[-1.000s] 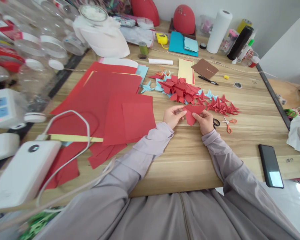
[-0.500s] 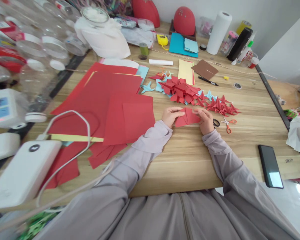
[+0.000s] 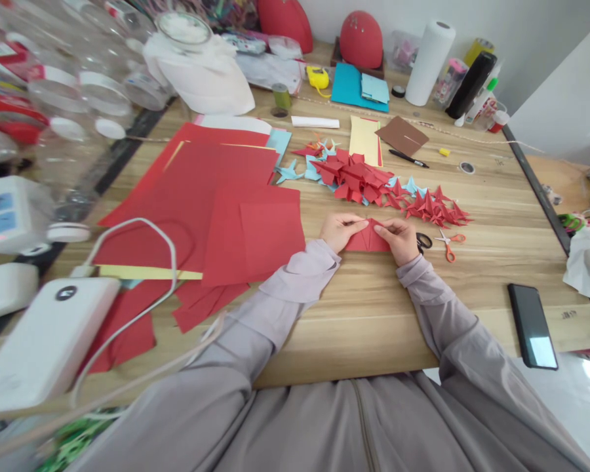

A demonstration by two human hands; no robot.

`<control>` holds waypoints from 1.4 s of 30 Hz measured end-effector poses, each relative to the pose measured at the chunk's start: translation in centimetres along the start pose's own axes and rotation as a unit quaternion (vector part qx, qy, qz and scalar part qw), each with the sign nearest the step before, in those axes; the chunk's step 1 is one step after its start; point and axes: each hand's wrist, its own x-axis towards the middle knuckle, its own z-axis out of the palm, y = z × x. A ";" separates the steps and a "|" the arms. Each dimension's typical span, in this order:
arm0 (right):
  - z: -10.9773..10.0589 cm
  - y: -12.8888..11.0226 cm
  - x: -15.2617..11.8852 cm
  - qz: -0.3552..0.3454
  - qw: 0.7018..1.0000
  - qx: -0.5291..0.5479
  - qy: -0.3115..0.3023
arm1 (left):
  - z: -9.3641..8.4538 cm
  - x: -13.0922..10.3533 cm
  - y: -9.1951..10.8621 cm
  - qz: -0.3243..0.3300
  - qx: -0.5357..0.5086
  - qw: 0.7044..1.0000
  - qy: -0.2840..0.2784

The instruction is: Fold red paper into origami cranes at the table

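A small piece of red folded paper (image 3: pixel 370 240) with creases is held between my two hands, just above the wooden table. My left hand (image 3: pixel 340 231) pinches its left side between thumb and fingers. On the other side my right hand (image 3: pixel 399 238) is closed on the paper, its thumb near the middle of the top edge. Beyond the hands lies a pile of red folded paper shapes (image 3: pixel 356 177) with some light blue ones (image 3: pixel 290 172) beside it. Pointed red paper stars (image 3: pixel 435 206) continue the pile to the right.
Large red paper sheets (image 3: pixel 226 170) are stacked to the left. Orange-handled scissors (image 3: pixel 451 246) and a black-handled pair (image 3: pixel 423 241) lie by my right hand. A phone (image 3: pixel 531 326) rests near the right edge. A power bank (image 3: pixel 49 341) with a white cable occupies the near left.
My right hand has shifted its hold inward, its thumb now near the middle of the folded paper. The paper's right part is folded over toward the centre.
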 end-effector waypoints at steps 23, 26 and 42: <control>0.1 -0.1 0.0 0.001 0.999 -0.046 0.014 | 0.4 0.0 0.3 -0.057 -0.068 0.995 0.047; 0.2 -0.3 0.1 0.003 0.999 -0.035 0.029 | 0.5 0.0 0.3 -0.051 -0.070 0.995 0.049; 0.1 0.0 0.2 -0.006 0.999 -0.008 0.032 | 0.3 0.1 -0.1 -0.047 -0.049 0.997 0.048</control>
